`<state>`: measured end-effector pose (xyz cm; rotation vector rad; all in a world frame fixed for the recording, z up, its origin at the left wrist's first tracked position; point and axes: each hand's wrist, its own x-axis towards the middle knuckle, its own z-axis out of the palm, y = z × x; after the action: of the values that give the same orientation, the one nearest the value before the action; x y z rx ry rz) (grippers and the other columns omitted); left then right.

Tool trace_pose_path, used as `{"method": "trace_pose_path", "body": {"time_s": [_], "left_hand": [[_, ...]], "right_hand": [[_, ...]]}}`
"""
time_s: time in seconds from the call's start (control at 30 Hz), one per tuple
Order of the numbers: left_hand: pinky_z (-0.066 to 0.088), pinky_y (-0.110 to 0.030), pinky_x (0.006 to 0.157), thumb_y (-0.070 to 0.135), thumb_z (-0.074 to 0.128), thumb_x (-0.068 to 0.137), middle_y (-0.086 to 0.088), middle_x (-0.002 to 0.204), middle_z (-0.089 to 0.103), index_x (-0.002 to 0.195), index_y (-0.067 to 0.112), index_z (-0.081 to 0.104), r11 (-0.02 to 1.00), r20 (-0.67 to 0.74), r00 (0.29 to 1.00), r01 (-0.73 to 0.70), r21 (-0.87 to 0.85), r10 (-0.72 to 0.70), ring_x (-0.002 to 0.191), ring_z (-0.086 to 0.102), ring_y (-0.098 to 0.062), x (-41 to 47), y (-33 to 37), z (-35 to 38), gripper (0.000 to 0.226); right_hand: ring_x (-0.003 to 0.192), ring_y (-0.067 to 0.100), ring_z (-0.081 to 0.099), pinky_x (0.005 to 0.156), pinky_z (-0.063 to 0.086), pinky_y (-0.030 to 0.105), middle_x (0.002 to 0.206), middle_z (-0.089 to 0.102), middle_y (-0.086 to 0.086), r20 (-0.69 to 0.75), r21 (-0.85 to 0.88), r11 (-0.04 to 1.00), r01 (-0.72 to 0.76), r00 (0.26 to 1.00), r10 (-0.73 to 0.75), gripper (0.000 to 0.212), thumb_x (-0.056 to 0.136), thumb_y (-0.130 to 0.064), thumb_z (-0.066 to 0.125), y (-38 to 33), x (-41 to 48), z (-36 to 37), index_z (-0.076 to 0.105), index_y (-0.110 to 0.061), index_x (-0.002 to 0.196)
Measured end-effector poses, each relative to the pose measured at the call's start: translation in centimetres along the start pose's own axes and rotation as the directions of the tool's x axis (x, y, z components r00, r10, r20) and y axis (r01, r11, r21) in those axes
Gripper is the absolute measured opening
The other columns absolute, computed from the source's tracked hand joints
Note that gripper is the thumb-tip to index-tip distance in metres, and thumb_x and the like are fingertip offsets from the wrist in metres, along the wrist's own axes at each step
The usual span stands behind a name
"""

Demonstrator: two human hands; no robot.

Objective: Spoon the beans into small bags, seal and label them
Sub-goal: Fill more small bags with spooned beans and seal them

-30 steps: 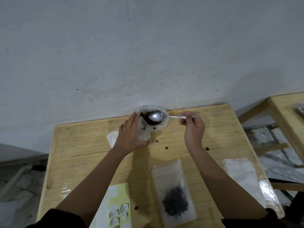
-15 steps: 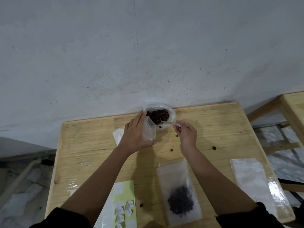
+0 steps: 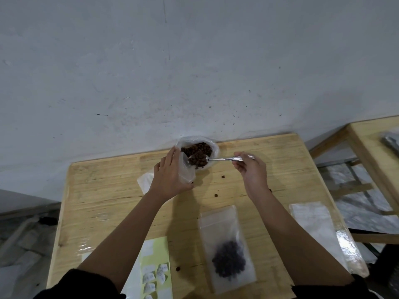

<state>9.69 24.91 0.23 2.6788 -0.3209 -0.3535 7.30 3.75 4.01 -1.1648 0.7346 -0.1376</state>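
A big clear bag of dark beans (image 3: 198,148) stands at the table's far edge against the wall. My left hand (image 3: 170,175) holds a small clear bag (image 3: 186,172) upright beside it. My right hand (image 3: 250,169) pinches a metal spoon (image 3: 222,159) by its handle; the bowl is heaped with beans (image 3: 198,159) and hovers at the small bag's mouth. A filled small bag (image 3: 226,247) lies flat near the front. A yellow-green label sheet (image 3: 155,268) with several white labels lies front left.
Empty clear bags (image 3: 313,225) lie at the table's right edge. A white bag (image 3: 145,182) lies behind my left wrist. A few loose beans (image 3: 216,195) dot the wooden table (image 3: 103,203). Another wooden table (image 3: 371,143) stands to the right.
The spoon dipped into the big bag and has come up heaped with beans, now at the small bag's mouth. My right hand moved back to the right. The left hand kept its hold.
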Motion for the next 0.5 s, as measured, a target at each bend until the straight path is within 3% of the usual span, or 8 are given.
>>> {"method": "trace_pose_path", "body": {"time_s": [0.1,0.3,0.43,0.5], "left_hand": [[0.021,-0.044,0.111,0.059,0.072,0.064,-0.002,0.158,0.004,0.149,0.014,0.002,1.0,-0.005,1.0,0.004,-0.013,-0.004,0.14,0.018,-0.024,-0.1,0.5,-0.2,0.119],[0.021,-0.045,0.111,0.067,0.07,0.062,-0.001,0.158,0.003,0.15,0.017,0.004,1.0,-0.007,1.0,-0.015,-0.015,0.015,0.142,0.016,-0.024,-0.4,0.6,-0.3,0.121],[0.019,-0.042,0.111,0.079,0.055,0.053,0.002,0.158,0.003,0.15,0.018,0.005,1.0,-0.004,1.0,-0.013,-0.02,0.013,0.141,0.016,-0.021,-0.6,0.6,-0.3,0.125],[0.019,-0.041,0.111,0.073,0.062,0.057,0.002,0.158,0.004,0.15,0.017,0.006,0.999,-0.015,1.0,-0.026,-0.028,0.026,0.141,0.016,-0.02,-0.7,0.5,-0.2,0.122]], "right_hand": [[0.058,0.011,0.059,0.063,0.052,0.021,0.077,0.065,0.006,0.092,-0.095,0.994,0.047,0.995,-0.038,0.026,0.094,-0.003,0.049,0.1,-0.5,0.0,0.065,-0.009,0.074],[0.065,0.012,0.06,0.062,0.052,0.016,0.082,0.064,0.006,0.015,-0.052,0.993,0.108,0.994,-0.107,0.022,0.094,-0.004,0.05,0.4,-0.2,-0.4,0.067,-0.009,0.082],[0.077,0.01,0.062,0.069,0.054,0.015,0.087,0.065,0.003,0.035,-0.151,0.975,0.162,0.987,-0.158,0.018,0.095,-0.008,0.051,1.7,0.0,0.3,0.066,-0.002,0.102],[0.078,0.009,0.063,0.072,0.055,0.016,0.087,0.065,0.002,0.018,-0.179,0.97,0.166,0.986,-0.165,0.02,0.095,-0.01,0.051,2.5,-0.1,0.9,0.065,-0.002,0.107]]}}
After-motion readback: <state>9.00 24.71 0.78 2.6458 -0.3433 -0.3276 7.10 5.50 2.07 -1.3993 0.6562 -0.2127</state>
